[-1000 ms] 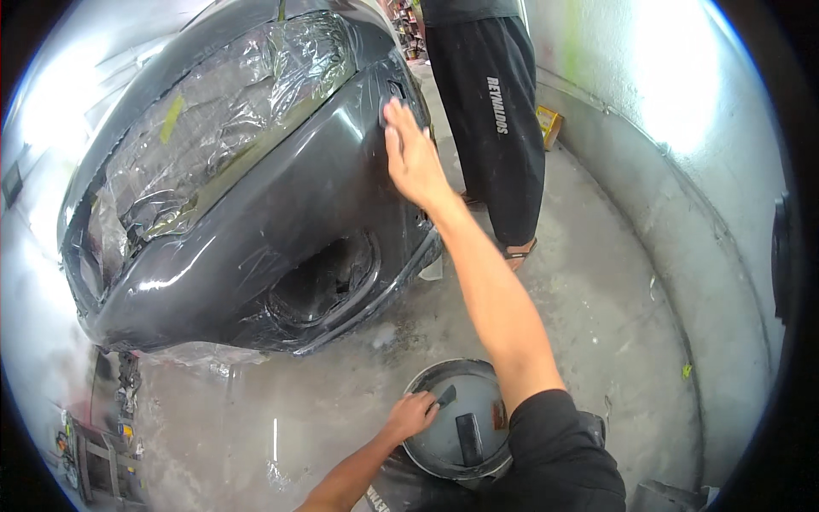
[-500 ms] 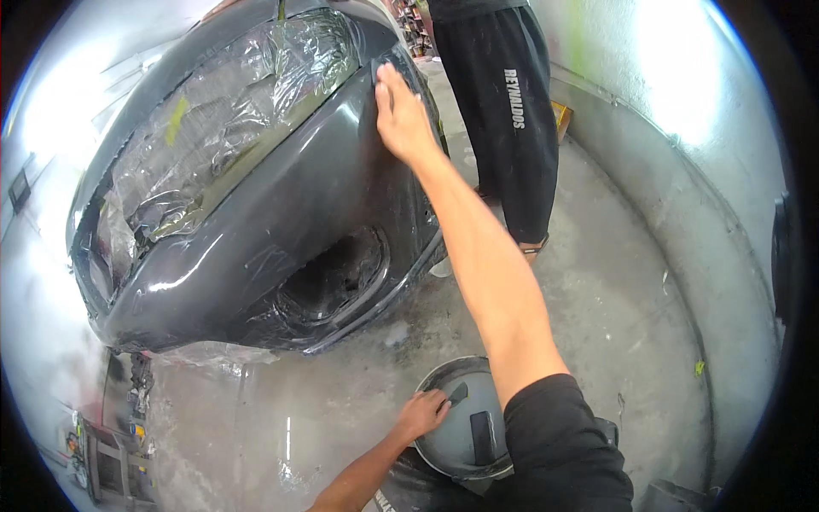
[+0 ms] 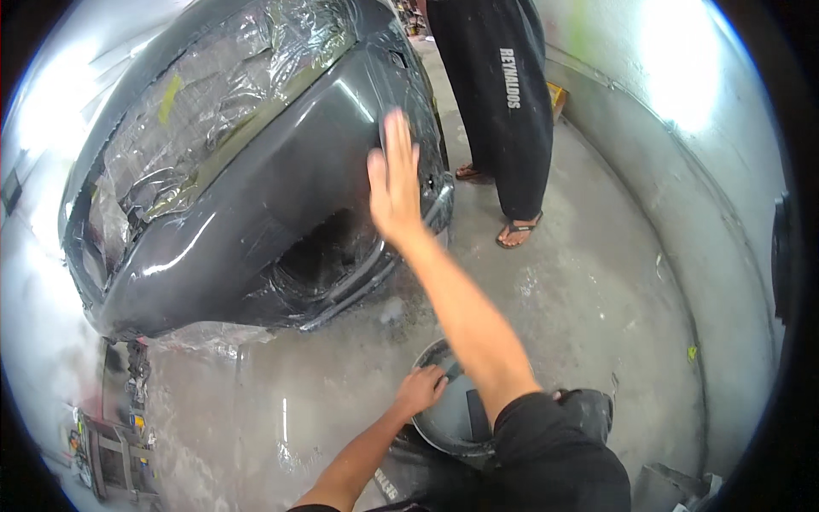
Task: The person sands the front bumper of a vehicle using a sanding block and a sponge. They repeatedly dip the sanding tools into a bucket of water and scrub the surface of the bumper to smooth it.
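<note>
My right hand (image 3: 394, 175) is raised against the dark grey car bumper (image 3: 222, 256), fingers stretched out along its curved right part. The fingertips are blurred; whether a thin pad lies under them I cannot tell. My left hand (image 3: 421, 388), low at the centre, grips a dark flat pad (image 3: 450, 370) inside the rim of a bucket of greyish water (image 3: 439, 418). A dark block (image 3: 475, 410) lies in the water, partly hidden by my right arm. Crinkled plastic sheeting (image 3: 200, 119) covers the bumper's large opening.
A person in dark trousers (image 3: 503, 119) and sandals stands right beside the car. A pale curved wall (image 3: 691, 213) borders the right. A yellow box (image 3: 556, 101) sits behind the person. A rack with small items (image 3: 107, 444) stands at the lower left. The floor (image 3: 580, 282) is grey concrete.
My right hand went up along the panel, then came down and turned more upright. My left hand stays at the bucket. The other person's foot now shows more fully.
</note>
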Tool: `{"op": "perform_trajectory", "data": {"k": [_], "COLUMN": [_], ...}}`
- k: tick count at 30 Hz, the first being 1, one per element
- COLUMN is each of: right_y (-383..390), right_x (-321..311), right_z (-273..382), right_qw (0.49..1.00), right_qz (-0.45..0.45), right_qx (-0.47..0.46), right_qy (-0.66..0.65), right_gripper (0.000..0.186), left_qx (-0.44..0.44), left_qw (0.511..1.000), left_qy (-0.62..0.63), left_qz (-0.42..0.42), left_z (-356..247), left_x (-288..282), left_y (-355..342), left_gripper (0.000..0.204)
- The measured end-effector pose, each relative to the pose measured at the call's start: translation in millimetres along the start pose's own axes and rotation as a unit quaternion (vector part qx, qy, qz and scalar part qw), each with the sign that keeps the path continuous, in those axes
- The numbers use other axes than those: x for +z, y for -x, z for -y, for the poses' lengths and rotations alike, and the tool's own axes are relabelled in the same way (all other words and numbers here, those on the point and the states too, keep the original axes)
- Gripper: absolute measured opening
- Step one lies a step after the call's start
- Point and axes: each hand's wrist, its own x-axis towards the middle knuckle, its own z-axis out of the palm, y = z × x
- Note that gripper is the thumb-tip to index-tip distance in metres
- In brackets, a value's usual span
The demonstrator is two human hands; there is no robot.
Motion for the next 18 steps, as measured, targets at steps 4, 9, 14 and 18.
{"op": "perform_trajectory", "data": {"k": [4, 9, 14, 18], "right_y": [91, -59, 98, -20], "right_x": [-12, -13, -10, -12], "right_z": [5, 20, -2, 12], "right_qw": [0.995, 0.995, 0.995, 0.997], "right_qz": [0.003, -0.003, 0.003, -0.039], "right_qx": [0.096, 0.092, 0.099, 0.068], "right_qy": [-0.032, -0.026, -0.029, 0.009], "right_gripper": [0.068, 0.064, 0.064, 0.067], "left_qx": [0.023, 0.029, 0.002, -0.038], "left_qw": [0.999, 0.999, 1.0, 0.996], "left_qy": [0.004, -0.007, 0.005, -0.053], "left_qz": [-0.036, 0.013, 0.019, 0.063], "left_z": [-12, 2, -16, -37], "left_x": [-2, 11, -13, -28], "left_y": [-12, -13, -3, -15], "left_gripper": [0.019, 0.024, 0.022, 0.021]}}
